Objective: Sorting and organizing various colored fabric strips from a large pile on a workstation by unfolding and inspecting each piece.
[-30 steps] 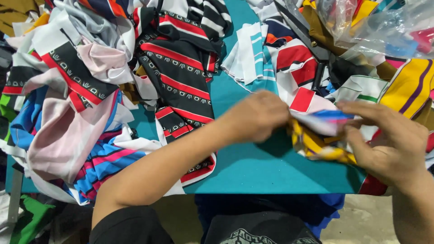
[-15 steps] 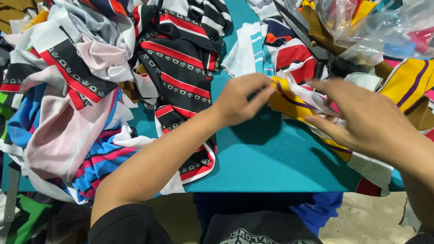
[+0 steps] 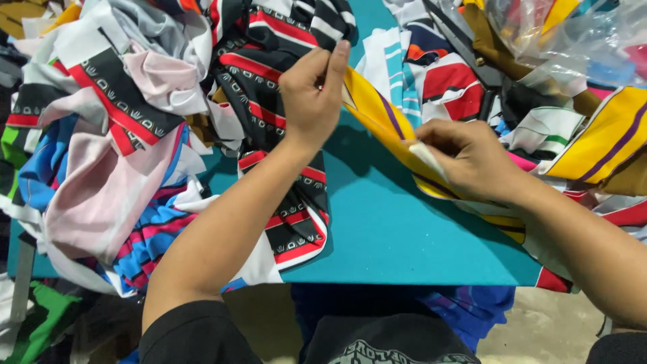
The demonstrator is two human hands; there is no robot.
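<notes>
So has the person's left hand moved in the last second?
Yes. The left hand has gone up and away from the person, from over the teal table near the front edge to its far side, pulling the yellow purple-striped fabric strip taut.

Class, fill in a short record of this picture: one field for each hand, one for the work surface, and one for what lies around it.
left hand: raised, fingers pinching the upper end of the yellow fabric strip
right hand: gripping the same strip lower down, pulling it taut
surface: teal table, bare in the middle
left side: black, red and white patterned cloth, pink cloth
top right: clear plastic bag
</notes>
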